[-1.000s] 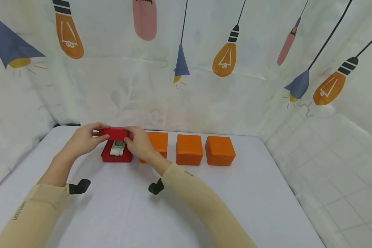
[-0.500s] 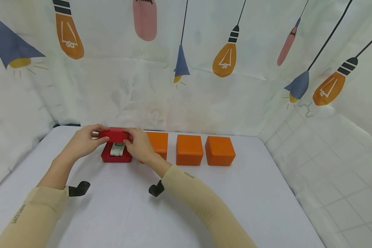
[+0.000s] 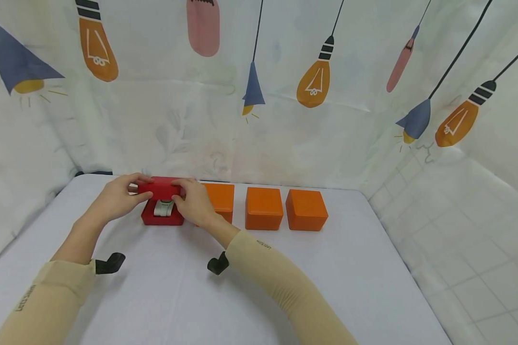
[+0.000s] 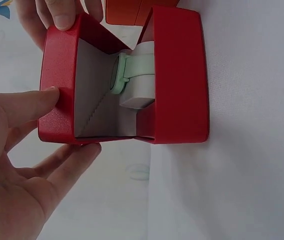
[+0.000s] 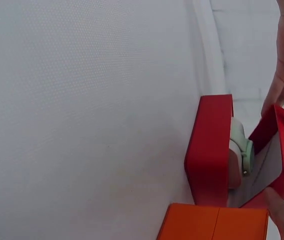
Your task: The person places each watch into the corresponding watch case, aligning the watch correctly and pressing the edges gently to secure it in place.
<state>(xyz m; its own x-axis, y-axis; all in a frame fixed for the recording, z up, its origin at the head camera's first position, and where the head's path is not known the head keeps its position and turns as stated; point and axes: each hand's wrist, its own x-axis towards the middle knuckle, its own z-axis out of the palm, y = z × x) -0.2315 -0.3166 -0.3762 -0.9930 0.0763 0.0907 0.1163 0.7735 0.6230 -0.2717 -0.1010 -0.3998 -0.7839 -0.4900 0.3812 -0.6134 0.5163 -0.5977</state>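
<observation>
A red watch box [image 3: 161, 221] stands at the far left of the white table, its hinged lid partway down over the base. Inside, a pale green wristwatch [image 4: 135, 66] is wrapped round a white cushion [image 4: 138, 96]; the lid hides part of it from the head view. My left hand [image 3: 120, 195] grips the left end of the lid [image 3: 161, 189], thumb on its front and fingers at the side and back. At the lid's right end, my right hand [image 3: 195, 203] pinches it the same way.
Three orange boxes stand in a row to the right: a near one [image 3: 222, 197] partly behind my right hand, a middle one [image 3: 264, 209] and a right one [image 3: 306, 210]. A patterned curtain [image 3: 267, 143] hangs behind the table [image 3: 177, 297].
Both hands have tilted the lid a little further down and forward, so less of the watch shows in the head view. The box base and orange boxes stay in place.
</observation>
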